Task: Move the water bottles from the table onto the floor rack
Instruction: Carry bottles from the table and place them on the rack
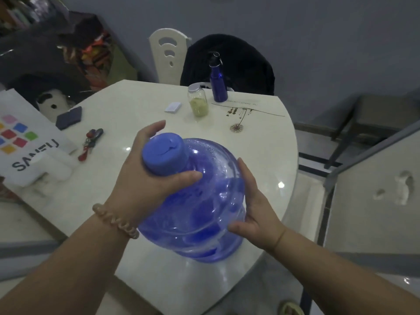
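Blue translucent water bottle (193, 201) held between our 2 hands at the white table's (136, 105) near edge.
Our left hand (141, 178) curls round its neck just under the blue cap (163, 153); our right hand (254, 208) lies flat, fingers straight, against its side; beyond the right hand's fingertips, well apart, stand 1 small blue metal bottle (218, 85) and 1 jar (198, 101).
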Demonstrator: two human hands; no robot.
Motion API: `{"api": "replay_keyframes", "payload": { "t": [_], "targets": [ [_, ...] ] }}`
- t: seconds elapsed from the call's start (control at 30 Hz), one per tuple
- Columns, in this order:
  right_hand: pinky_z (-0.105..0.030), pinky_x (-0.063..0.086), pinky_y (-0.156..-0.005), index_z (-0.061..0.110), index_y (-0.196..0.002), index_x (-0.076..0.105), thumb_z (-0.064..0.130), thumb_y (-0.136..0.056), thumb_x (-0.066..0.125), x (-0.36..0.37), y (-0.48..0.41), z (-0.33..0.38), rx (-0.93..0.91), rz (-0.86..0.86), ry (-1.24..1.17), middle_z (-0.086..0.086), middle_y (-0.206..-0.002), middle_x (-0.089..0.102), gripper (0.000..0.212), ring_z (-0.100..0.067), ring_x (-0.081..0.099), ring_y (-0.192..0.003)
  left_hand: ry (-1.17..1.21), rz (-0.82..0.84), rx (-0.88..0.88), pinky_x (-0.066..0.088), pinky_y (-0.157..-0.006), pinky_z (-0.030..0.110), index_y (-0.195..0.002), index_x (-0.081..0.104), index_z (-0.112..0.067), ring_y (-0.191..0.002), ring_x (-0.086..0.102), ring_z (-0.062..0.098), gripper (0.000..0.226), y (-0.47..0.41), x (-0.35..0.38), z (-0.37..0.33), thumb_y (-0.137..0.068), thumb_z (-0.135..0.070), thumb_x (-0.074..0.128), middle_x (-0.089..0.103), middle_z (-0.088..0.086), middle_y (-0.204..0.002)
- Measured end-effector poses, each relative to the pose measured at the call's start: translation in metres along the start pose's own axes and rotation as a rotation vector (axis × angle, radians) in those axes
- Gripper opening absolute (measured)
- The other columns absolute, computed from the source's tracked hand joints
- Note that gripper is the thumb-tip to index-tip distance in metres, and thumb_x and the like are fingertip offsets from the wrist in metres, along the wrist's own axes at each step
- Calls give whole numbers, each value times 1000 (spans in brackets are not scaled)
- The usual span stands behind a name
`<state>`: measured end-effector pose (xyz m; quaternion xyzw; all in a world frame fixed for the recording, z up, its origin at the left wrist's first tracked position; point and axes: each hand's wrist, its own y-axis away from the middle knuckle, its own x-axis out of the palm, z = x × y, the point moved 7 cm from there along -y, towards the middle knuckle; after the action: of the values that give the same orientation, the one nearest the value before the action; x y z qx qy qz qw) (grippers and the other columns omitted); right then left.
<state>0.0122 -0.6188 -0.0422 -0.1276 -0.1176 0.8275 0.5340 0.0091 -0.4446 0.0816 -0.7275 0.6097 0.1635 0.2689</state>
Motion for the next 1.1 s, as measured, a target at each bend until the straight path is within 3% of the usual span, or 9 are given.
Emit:
{"api": "replay_keyframes", "payload": {
  "t": [0.13, 0.23, 0.33, 0.4, 0.67, 0.8, 0.87, 0.97, 1.1],
  "targets": [
    [-22, 45, -99, 41, -148, 12, 49, -73, 76, -11, 3, -25, 135, -14, -22, 13, -127, 56, 99, -12, 57, -118, -18, -62, 9, 48, -76, 10, -120, 48, -39, -101, 62, 10, 87, 3, 0, -8, -43, -55, 86, 57, -16, -112],
    [-42, 56, -86, 37, -124, 42, 29, -75, 70, -12, -8, -35, 278, -18, -148, 4, -103, 65, 57, -19, 65, -97, -16, -74, 10, 52, -81, 21, -107, 52, -33, -98, 63, 17, 71, 2, -1, -11, -49, -44, 91, 61, -7, -105],
    [-40, 57, -79, 28, -108, 48, 45, -62, 60, -11, -18, -28, 342, 30, -187, 16, -94, 65, 51, -13, 65, -89, 51, -74, -28, 51, -89, 51, -107, 53, -25, -102, 64, 26, 68, 4, -1, -9, -48, -39, 83, 62, 8, -108],
    [-46, 56, -85, 24, -113, 51, 54, -60, 59, -8, -20, -24, 375, 80, -181, 8, -102, 66, 62, -18, 65, -97, 68, -76, -34, 49, -89, 56, -107, 53, -22, -102, 64, 30, 67, 5, -2, -8, -49, -38, 83, 62, 12, -108],
    [-51, 49, -96, 27, -125, 54, 52, -64, 68, -1, -23, -8, 440, 199, -344, -1, -118, 67, 67, -22, 65, -109, 55, -83, -43, 50, -88, 56, -108, 52, -8, -100, 65, 28, 71, 9, -2, -11, -50, -35, 83, 65, 14, -104],
    [-33, 55, -88, 42, -103, 64, 40, -72, 67, 1, -14, 3, 353, 184, -361, 5, -106, 71, 31, -17, 68, -101, 37, -41, -2, 50, -86, 56, -109, 53, -6, -100, 64, 34, 72, 10, -2, -12, -50, -36, 83, 62, 18, -106],
    [-37, 55, -90, 34, -105, 66, 36, -75, 67, 1, -10, 10, 314, 162, -359, 0, -106, 72, 30, -20, 68, -101, 34, -21, 24, 50, -88, 56, -110, 53, -6, -100, 64, 33, 72, 11, -3, -12, -51, -36, 82, 62, 17, -106],
    [-44, 53, -93, 28, -122, 57, 34, -77, 72, 2, -5, 19, 249, 113, -353, -2, -118, 66, 48, -22, 65, -109, 39, 10, 52, 51, -89, 54, -109, 53, -10, -100, 64, 32, 71, 14, -5, -12, -51, -37, 82, 61, 14, -106],
    [-27, 53, -90, 53, -137, 29, 48, -73, 77, 4, 9, 20, 248, 64, -293, 23, -129, 51, 80, -7, 56, -120, 25, 62, 92, 54, -86, 41, -106, 53, -15, -97, 66, 26, 66, 16, -3, -15, -50, -39, 81, 64, 9, -102]
  ]
}}
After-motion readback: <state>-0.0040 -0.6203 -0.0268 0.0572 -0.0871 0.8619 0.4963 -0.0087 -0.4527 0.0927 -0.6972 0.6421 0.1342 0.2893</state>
